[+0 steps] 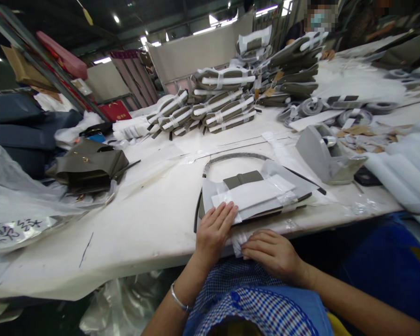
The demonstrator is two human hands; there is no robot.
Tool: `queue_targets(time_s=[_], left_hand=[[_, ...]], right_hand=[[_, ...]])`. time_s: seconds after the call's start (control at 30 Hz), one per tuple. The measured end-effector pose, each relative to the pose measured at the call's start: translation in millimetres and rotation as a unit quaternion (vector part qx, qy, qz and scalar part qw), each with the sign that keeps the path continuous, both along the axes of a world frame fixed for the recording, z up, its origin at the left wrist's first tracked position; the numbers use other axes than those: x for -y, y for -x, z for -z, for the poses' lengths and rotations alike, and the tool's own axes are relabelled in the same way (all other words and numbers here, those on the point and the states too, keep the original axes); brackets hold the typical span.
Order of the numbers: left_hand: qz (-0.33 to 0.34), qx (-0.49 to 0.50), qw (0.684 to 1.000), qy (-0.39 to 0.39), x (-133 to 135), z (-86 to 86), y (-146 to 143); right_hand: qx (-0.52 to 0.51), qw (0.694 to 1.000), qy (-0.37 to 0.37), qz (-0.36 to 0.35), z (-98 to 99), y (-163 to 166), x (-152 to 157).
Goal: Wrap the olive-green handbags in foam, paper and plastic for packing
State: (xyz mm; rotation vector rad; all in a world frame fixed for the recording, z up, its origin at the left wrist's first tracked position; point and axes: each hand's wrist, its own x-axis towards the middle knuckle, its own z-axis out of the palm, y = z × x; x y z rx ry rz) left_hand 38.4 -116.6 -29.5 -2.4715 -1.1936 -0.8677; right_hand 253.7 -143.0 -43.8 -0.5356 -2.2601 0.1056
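A grey-brown handbag [243,179] lies flat at the table's front edge, partly covered by white wrapping sheet [255,192]. Its grey-wrapped handle [236,156] arches out behind it. My left hand [215,231] rests with fingers stretched over the sheet's near left corner. Just to its right, my right hand [275,254] has its fingers pressed together on a clear plastic strip [238,242] that hangs at the table edge below the bag. The fingertips' exact hold on the strip is partly hidden.
A grey tape dispenser [327,156] stands right of the bag. Wrapped bundles [220,102] are stacked at the back. An unwrapped olive bag [91,163] and clear plastic [17,200] lie left. White foam sheets [406,163] cover the right side. A person [296,32] is beyond the table.
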Motion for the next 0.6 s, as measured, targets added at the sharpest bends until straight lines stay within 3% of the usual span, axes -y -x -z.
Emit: queue_targets(time_s=[0.27, 0.6], left_hand=[[0.006, -0.039, 0.999, 0.028, 2, -1.3, 4], [-0.019, -0.052, 0.998, 0.013, 2, 6.3, 3]], right_hand=[[0.016, 0.999, -0.044, 0.006, 2.4, 8, -13], [0.007, 1.000, -0.017, -0.015, 3.6, -1, 0]])
